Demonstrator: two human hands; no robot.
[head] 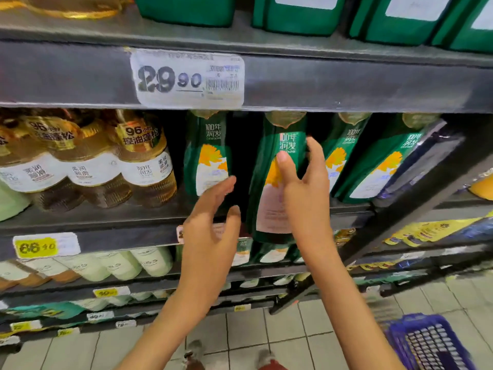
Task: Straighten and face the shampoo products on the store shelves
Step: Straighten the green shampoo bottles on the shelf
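Right hand [306,188] grips a green shampoo bottle [274,188] at the front edge of the middle shelf [106,225]; thumb lies across the label, fingers [316,153] wrap the bottle's right side. Bottle tilts, its base overhanging the shelf's front edge, label facing out. Left hand [210,225] hovers just beside the bottle's lower left, fingers spread and loosely curled, touching nothing I can make out. Three more green bottles stand on the same shelf: one to the left [208,156], two to the right [344,153], leaning. Amber bottles [141,158] crowd the shelf's left end. A 29.90 price tag [186,78] sits on the upper shelf lip. Blue basket [429,343] on the tiled floor, lower right.
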